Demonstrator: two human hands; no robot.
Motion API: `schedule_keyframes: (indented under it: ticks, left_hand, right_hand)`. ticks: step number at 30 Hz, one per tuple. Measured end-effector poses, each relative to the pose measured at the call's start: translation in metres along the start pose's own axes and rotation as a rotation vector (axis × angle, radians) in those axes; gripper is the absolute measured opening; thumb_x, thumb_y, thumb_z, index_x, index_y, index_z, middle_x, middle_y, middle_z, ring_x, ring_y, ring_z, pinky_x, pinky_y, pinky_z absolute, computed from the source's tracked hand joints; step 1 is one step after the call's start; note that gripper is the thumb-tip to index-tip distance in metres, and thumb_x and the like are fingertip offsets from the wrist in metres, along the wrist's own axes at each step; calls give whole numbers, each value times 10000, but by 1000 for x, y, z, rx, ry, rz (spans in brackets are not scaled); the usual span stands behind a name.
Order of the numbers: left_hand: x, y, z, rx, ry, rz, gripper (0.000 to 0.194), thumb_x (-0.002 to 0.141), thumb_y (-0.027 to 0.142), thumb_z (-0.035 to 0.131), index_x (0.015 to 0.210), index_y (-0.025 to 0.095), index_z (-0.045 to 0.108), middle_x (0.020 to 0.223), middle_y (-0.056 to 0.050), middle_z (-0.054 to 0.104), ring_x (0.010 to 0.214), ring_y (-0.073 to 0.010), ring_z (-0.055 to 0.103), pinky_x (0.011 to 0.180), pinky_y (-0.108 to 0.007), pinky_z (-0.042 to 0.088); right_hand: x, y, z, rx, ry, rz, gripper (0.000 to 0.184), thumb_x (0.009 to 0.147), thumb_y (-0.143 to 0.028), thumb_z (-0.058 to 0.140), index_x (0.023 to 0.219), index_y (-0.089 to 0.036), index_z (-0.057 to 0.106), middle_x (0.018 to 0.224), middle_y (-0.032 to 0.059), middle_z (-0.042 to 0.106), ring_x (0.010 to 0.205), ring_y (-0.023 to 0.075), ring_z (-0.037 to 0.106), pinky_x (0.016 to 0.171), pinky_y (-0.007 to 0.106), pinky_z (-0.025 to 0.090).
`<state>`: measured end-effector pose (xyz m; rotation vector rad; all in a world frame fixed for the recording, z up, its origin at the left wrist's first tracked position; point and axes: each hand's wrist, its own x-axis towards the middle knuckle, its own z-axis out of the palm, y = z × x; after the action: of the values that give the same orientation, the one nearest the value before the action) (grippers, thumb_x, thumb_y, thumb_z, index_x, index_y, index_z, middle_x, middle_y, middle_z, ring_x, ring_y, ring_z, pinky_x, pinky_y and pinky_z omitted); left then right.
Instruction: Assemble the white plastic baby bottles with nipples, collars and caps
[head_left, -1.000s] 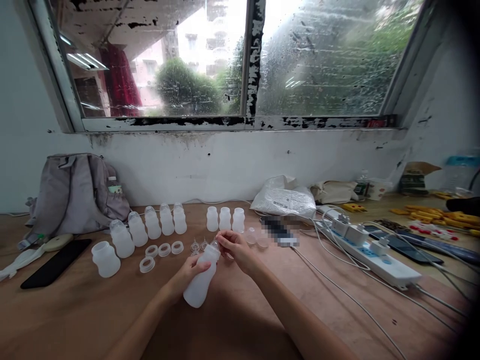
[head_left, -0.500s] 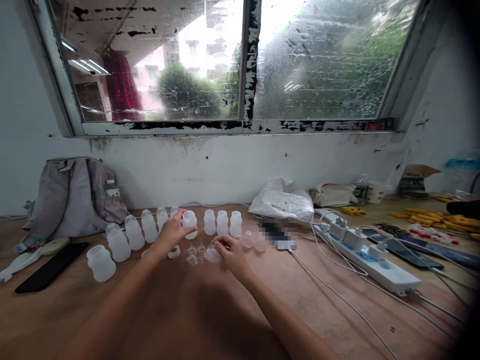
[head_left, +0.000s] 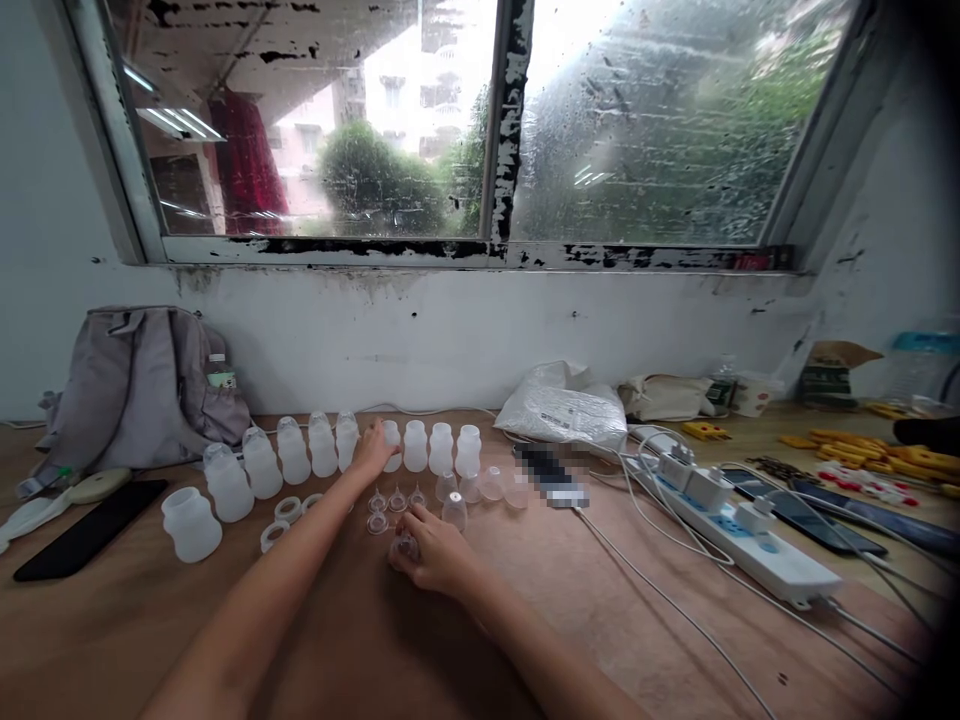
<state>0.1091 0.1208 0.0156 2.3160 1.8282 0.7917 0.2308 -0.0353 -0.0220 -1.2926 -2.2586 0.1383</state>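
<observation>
My left hand [head_left: 370,452] is closed around a frosted baby bottle [head_left: 392,446] standing in the back row. To its right are several open bottles [head_left: 441,448]; to its left, several bottles with clear caps [head_left: 294,452]. My right hand [head_left: 435,552] pinches a clear bottle nipple [head_left: 406,546] low over the table. Just beyond it, more nipples [head_left: 377,523] lie in a small group, and a clear dome cap [head_left: 454,510] stands beside my knuckles. White collar rings [head_left: 287,509] lie left of my left forearm, which partly hides them. One open bottle [head_left: 193,525] stands at the near left.
A grey backpack [head_left: 146,390] and a black phone [head_left: 90,530] are at the left. On the right lie a phone with a cable [head_left: 551,475], a bubble-wrap bag [head_left: 562,405] and a power strip [head_left: 750,525] with loose cables. Wall and window rise behind the table.
My left hand has lowered the bottle from above the table into the back row. My right hand has left the clear cap, moving nearer and left, and now holds a nipple.
</observation>
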Motion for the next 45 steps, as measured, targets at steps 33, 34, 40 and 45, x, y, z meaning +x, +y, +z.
schedule_keyframes:
  ticks: [33,34,40,45]
  left_hand:
    - [-154,-54,-32,-472,-242,418,567,636,342,661,1119,235,386,1042,-48,537,930,-193,535,815,-327,440]
    - [-153,-55,-32,-468,-244,419,565,640,332,656,1127,234,386,1034,-47,544,932,-192,534,821,-326,438]
    - [-152,-57,-43,-416,-201,442,600,708,337,597,1242,245,338,1094,-49,553,1013,-192,502,901,-345,385]
    - [-155,-55,-46,-371,-169,487,566,744,329,554,1261,251,339,1135,-53,540,1046,-195,482,931,-360,359]
  right_hand:
    - [5,-23,38,410,112,-121,342,840,-110,328,1143,-208,452,1073,66,584,960,158,552,814,290,442]
    - [5,-23,37,421,101,-128,358,841,-116,326,1172,-210,424,1101,67,570,990,158,538,838,296,433]
    - [4,-23,35,459,197,-96,349,837,-135,345,1174,-202,402,1123,75,546,1037,160,510,880,302,415]
    - [4,-23,36,473,268,-81,295,837,-145,357,1116,-199,438,1038,71,582,974,161,539,843,308,434]
